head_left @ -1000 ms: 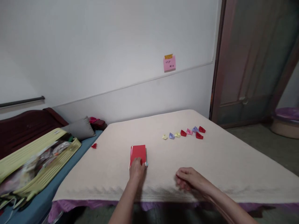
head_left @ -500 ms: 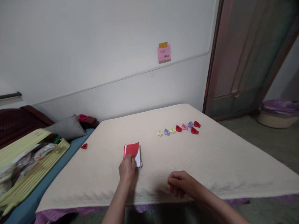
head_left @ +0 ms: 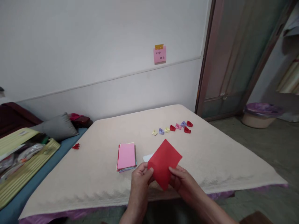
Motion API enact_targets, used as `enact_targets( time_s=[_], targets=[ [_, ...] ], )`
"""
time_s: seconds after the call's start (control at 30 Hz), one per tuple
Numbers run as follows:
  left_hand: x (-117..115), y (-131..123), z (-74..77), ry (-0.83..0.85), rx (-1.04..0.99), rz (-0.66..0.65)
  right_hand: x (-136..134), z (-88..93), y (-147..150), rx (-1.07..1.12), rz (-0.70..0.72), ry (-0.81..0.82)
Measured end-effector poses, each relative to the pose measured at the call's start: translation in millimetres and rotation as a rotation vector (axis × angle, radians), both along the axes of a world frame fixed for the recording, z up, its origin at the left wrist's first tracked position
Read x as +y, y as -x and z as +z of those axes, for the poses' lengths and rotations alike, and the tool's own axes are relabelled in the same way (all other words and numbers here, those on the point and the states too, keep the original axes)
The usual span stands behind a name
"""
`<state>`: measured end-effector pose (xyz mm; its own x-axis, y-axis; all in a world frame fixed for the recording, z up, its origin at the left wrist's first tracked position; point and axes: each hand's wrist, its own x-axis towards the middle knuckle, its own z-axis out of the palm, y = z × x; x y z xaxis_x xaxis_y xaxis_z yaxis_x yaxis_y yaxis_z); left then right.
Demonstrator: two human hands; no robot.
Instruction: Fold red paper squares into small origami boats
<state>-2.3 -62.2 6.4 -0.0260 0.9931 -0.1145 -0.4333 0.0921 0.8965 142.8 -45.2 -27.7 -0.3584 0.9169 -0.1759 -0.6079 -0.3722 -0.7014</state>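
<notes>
A sheet of red paper (head_left: 165, 160), turned with one corner up, is held over the near part of the table. My left hand (head_left: 141, 180) pinches its left side, thumb on top. On the lower right edge, the thumb and fingers of my right hand (head_left: 182, 179) grip the same sheet. Behind it shows a piece of white paper (head_left: 147, 157), mostly hidden; I cannot tell whether it lies on the cloth. Left of my hands lies a stack of coloured paper (head_left: 126, 156) with a pink sheet uppermost.
Several folded paper pieces (head_left: 172, 128) in red, pink, blue and yellow form a row farther back on the cream-covered table (head_left: 100, 177). A small red item (head_left: 76, 146) lies at the left edge. Beyond are a grey pillow (head_left: 56, 126) and a lidded basin (head_left: 259, 115).
The red sheet has come off the stack, leaving pink on top. My left hand has moved right with it, and my right hand has taken hold too. The view has shifted slightly right.
</notes>
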Motion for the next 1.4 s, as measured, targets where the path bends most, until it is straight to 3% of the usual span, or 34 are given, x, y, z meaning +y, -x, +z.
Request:
enact_targets(
  time_s=[0.3,0.7,1.1,1.4],
  targets=[
    [1,-2,-6.0,0.002,-0.069,0.099,3,-1.7,0,0.019,-0.08,-0.01],
    [9,8,-19.4,0.037,0.068,0.237,2,1.2,-2,-0.08,-0.131,-0.079],
    [13,16,-24.8,0.126,0.07,0.234,7,0.8,-6,-0.145,-0.156,-0.128],
    [11,14,-20.2,0.125,0.059,0.188,8,4.3,-8,-0.172,-0.185,-0.127]
  ],
)
